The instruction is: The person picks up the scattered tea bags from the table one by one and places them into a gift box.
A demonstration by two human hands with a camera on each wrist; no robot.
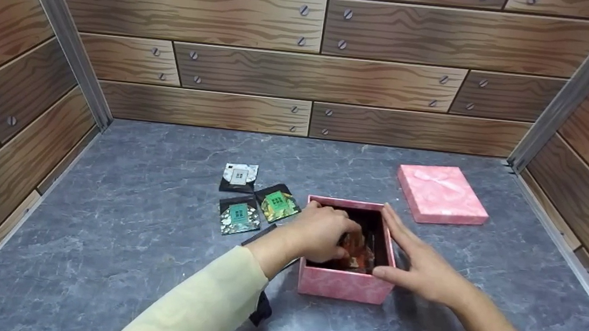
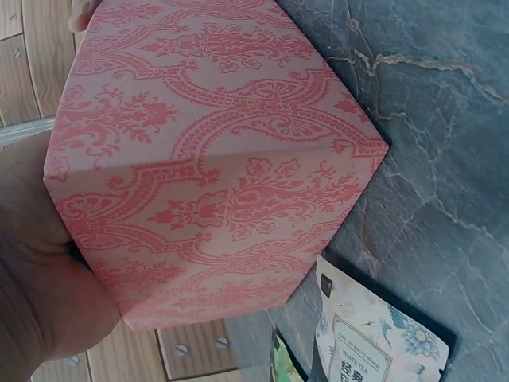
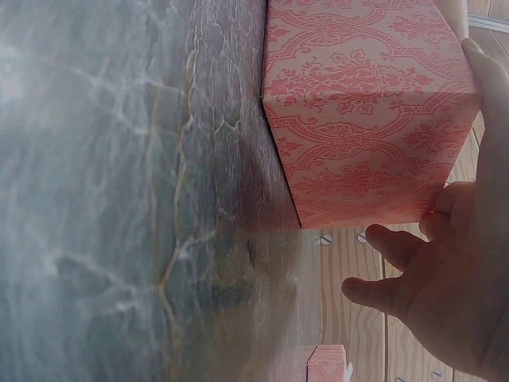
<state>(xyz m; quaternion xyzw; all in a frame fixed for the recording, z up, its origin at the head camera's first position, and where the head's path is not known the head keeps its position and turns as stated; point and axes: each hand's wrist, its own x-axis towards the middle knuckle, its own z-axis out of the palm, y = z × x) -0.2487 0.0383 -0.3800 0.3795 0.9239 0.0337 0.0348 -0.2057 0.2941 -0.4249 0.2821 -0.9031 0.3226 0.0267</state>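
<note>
An open pink patterned box point(image 1: 345, 286) stands on the table. My left hand point(image 1: 320, 234) reaches over its left wall, fingers and thumb bent around an orange-brown packet point(image 1: 356, 260) inside; the fingertips are partly hidden. Along the box's right side, my right hand point(image 1: 427, 270) lies with straight fingers against the wall and its thumb at the near right corner. Spread fingers point(image 3: 398, 251) show in the right wrist view. Beside the box's left side lies a white tea packet point(image 2: 380, 330); from the head, my left forearm mostly covers a packet there.
Left of the box lie a white-and-black packet point(image 1: 239, 176), a yellow-green packet point(image 1: 277, 204) and a teal-labelled packet point(image 1: 239, 215). The pink box lid point(image 1: 443, 193) rests at the back right. Wood-patterned walls point(image 1: 313, 78) enclose the grey marbled table point(image 1: 132, 225).
</note>
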